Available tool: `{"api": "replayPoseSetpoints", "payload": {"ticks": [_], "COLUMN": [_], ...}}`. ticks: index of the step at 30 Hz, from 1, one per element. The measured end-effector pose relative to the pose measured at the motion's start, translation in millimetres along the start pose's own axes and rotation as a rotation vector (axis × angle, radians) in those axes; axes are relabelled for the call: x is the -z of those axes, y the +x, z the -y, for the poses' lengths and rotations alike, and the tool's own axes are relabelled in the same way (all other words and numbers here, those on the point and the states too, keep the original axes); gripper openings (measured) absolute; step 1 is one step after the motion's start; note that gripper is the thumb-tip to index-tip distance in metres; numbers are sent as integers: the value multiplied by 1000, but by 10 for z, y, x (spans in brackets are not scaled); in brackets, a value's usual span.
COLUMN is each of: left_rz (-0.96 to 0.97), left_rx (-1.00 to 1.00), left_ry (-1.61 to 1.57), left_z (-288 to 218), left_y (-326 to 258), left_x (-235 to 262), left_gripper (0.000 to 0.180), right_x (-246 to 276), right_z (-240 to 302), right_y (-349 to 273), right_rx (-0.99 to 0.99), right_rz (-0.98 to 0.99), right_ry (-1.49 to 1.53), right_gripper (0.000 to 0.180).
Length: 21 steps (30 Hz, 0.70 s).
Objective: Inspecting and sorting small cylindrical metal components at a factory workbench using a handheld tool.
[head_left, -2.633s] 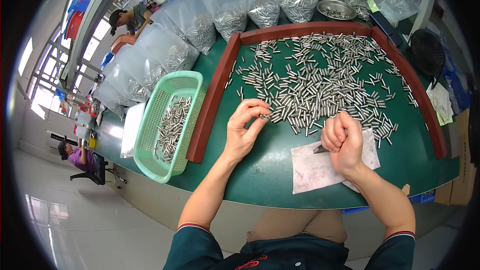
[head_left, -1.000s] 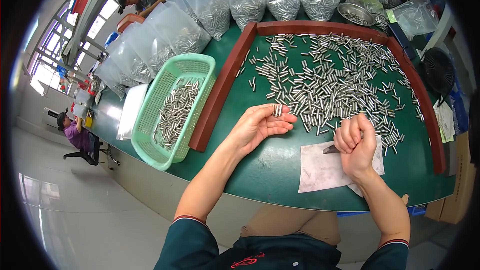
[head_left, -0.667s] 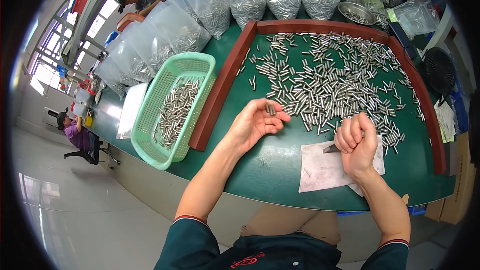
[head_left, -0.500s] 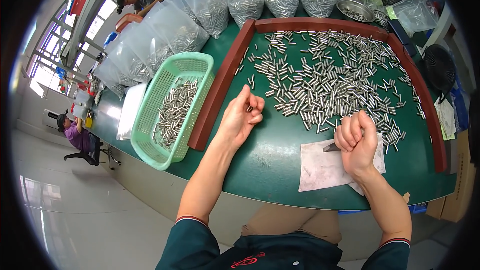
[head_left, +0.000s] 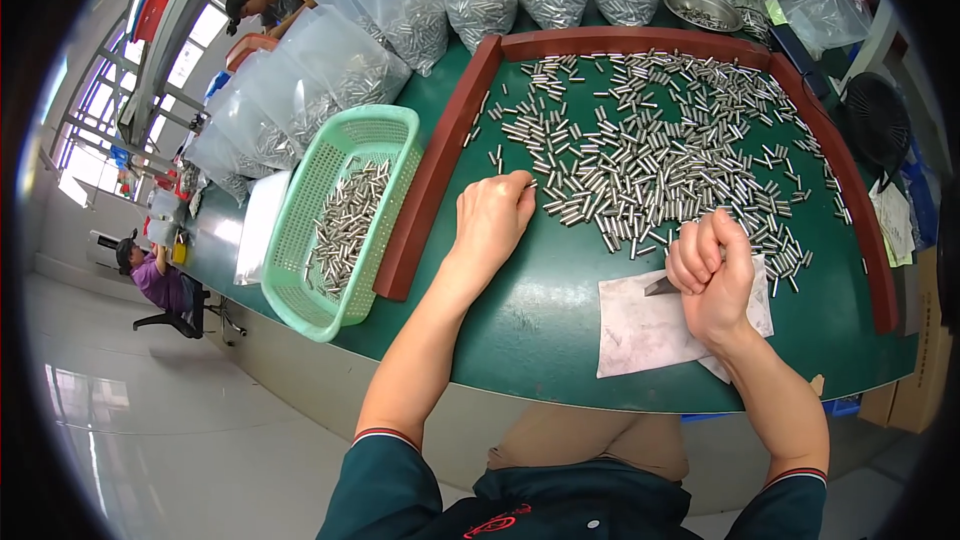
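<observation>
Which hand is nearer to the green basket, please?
Left: the left hand is across the red bar from the basket; the right hand is farther right, over the cloth.

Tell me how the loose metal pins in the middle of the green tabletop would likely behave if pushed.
The metal pins would probably roll, being straight little cylinders lying on their sides. Their shiny, smooth-looking surfaces suggest they could be slippery. Pushed away from the person, they would likely bunch up, since others crowd behind them.

Beyond the black fan (head_left: 876, 122) lies a clear plastic bag (head_left: 824, 15); papers (head_left: 893, 222) sit just in front, a cardboard box (head_left: 916, 370) farther forward.
</observation>
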<state>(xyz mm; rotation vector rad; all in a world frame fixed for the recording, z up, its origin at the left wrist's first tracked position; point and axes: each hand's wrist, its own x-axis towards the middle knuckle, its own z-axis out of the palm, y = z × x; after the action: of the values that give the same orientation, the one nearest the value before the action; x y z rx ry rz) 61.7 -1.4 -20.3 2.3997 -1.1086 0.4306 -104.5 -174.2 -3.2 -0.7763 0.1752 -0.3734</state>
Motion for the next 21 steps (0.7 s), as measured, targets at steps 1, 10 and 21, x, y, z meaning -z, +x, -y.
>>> {"api": "replayPoseSetpoints", "payload": {"ticks": [1, 10, 21], "left_rz": [12, -3, 111], "left_rx": [-55, 50, 255], "left_ry": [92, -273, -961], "left_z": [19, -68, -162], "left_y": [-5, -15, -151], "left_x": [6, 118, 151], "left_gripper": [10, 8, 10], "right_x": [-3, -10, -27], "right_z": [-2, 13, 24], "right_y": [2, -8, -7], "right_rx": [-1, 8, 11], "right_rz": [1, 2, -11], "right_ry": [2, 9, 9], "right_gripper": [41, 42, 43]}}
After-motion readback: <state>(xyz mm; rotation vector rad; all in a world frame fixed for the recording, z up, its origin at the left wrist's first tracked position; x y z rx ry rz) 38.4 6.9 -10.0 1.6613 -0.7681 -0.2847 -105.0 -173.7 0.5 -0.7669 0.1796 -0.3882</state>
